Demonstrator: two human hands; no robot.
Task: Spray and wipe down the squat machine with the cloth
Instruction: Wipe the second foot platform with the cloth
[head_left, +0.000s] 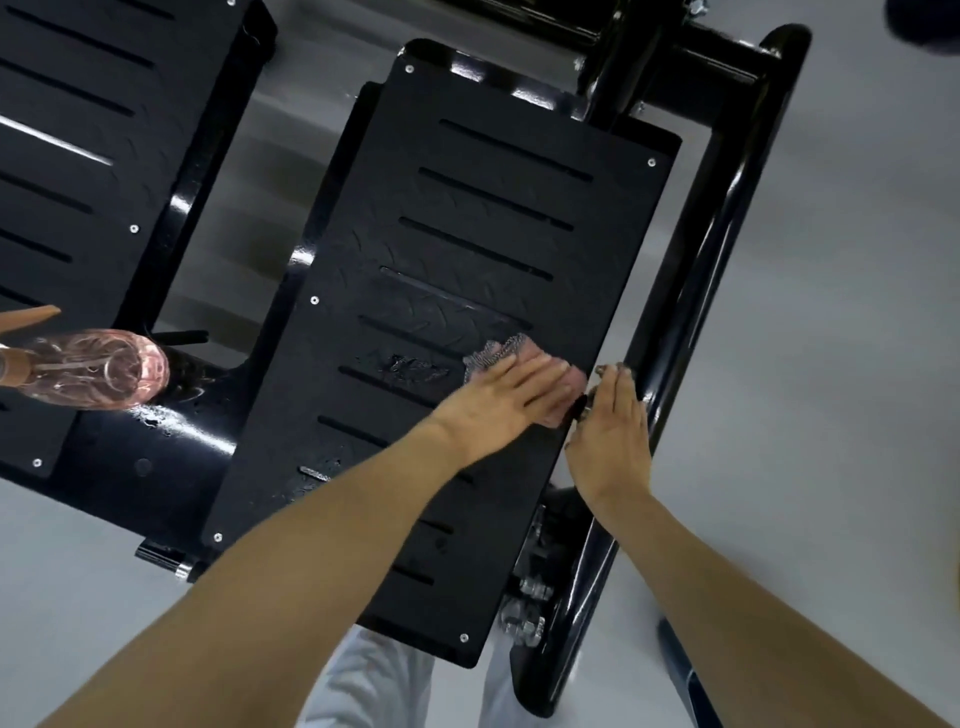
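The squat machine's right black footplate (467, 249), slotted and tread-patterned, fills the centre. My left hand (498, 397) presses flat, fingers straight, on a pink and grey cloth (501, 351) at the plate's right side. Wet streaks show on the plate just left of the cloth. My right hand (610, 441) rests against the plate's right edge beside the cloth, its fingers straight and reaching the black frame tube (711, 270). A clear pinkish spray bottle (104, 369) with a brown trigger head stands on the frame at the left, apart from both hands.
A second slotted footplate (93, 156) lies at the upper left. Glossy black frame bars, wet with droplets, join the two plates. Grey floor (831, 312) surrounds the machine. My light trousers (374, 686) show below the plate's near corner.
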